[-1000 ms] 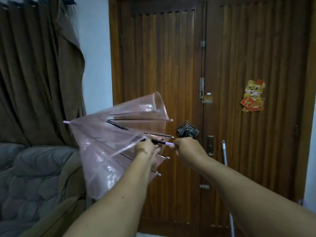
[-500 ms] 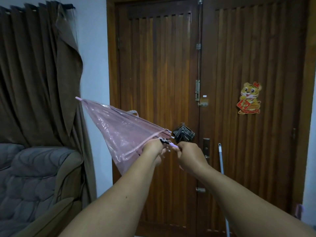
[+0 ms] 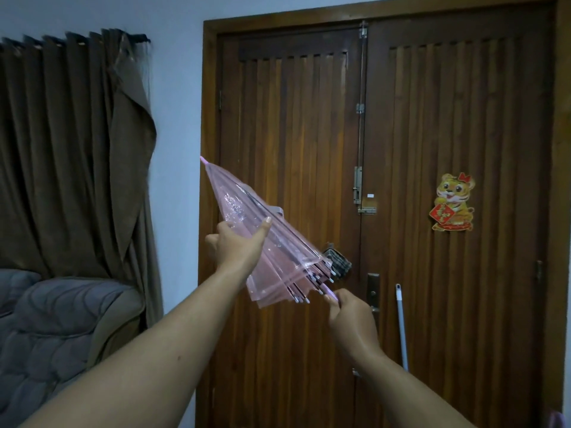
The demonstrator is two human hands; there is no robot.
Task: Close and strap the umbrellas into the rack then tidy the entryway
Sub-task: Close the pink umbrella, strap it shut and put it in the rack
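pink umbrella [image 3: 272, 251] folded at mid-frame, not strapped yet

left hand [image 3: 234, 245] wraps the canopy, right hand [image 3: 349, 310] grips the handle; no rack in sight

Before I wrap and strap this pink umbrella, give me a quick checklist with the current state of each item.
1. Canopy collapsed: ok; the pink umbrella is folded, its rib tips bunched near the handle.
2. Left hand supports the canopy: ok; it holds it mid-length.
3. Right hand grips the handle end: ok.
4. Strap located: ok; a tab sticks out just above the left thumb, unfastened.
5. Folds twisted snug: not ok; the plastic hangs loose.
6. Rack within reach: cannot tell; none in view.
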